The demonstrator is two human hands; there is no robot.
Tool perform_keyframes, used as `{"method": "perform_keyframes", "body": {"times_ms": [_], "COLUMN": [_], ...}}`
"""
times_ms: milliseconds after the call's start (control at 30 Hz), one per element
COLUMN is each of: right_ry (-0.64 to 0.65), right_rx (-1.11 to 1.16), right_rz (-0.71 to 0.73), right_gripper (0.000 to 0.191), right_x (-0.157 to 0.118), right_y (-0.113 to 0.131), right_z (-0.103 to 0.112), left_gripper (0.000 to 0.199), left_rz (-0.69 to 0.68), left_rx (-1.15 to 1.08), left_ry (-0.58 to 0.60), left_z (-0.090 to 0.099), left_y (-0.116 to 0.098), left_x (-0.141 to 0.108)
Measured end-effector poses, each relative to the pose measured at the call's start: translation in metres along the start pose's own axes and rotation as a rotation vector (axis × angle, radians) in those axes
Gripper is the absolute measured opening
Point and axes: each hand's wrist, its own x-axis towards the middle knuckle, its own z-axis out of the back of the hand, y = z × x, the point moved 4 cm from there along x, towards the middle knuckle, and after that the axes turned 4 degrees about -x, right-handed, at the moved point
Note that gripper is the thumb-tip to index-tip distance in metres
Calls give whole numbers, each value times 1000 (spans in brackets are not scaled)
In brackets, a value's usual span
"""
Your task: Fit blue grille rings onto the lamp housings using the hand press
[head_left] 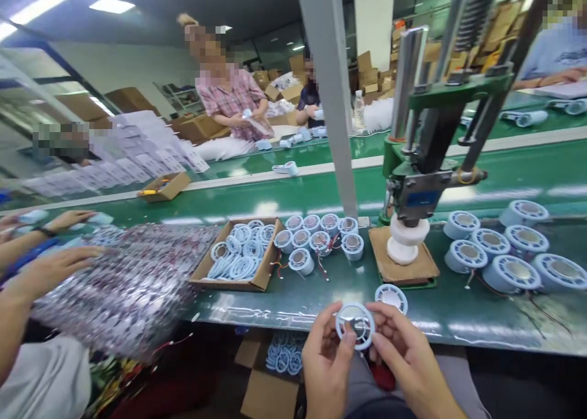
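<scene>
Near the bench's front edge, I hold a light-blue round fan housing (pixel 355 326) with a slotted rim and a silvery centre. My left hand (pixel 326 361) grips its left side, the thumb lying across its face. Fingers and thumb of my right hand (pixel 403 352) close on the right side. Just behind my right fingers, a similar round housing (pixel 391 298) lies on the bench, partly covered by them. Beyond it stands a green hand press (pixel 424 180), its white round pressing block (pixel 404 241) above a cardboard pad (pixel 380 266).
A cardboard box (pixel 274 248) of light-blue rings stands left, beside several wired housings (pixel 300 261). More housings (pixel 511 274) sit right. A co-worker's arms (pixel 50 272) reach over bubble wrap (pixel 132 284). Behind runs a green conveyor (pixel 247 196); below is another ring box (pixel 270 394).
</scene>
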Motion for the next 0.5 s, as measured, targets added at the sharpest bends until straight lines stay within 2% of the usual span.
{"method": "perform_keyframes", "body": {"times_ms": [200,300,500], "right_ry": [35,24,6], "right_rx": [251,271,274], "right_rz": [-127,-120,-107], "right_gripper": [48,46,42], "right_x": [6,6,8], "right_y": [11,11,6], "right_z": [-1,-2,0], "left_gripper": [59,68,85], "left_rz": [8,52,116], "left_rx": [-150,-191,-137], "left_ry": [35,77,159], "left_z": [-2,-4,1], "left_y": [-14,-13,-6], "left_x": [-17,-21,-21]}}
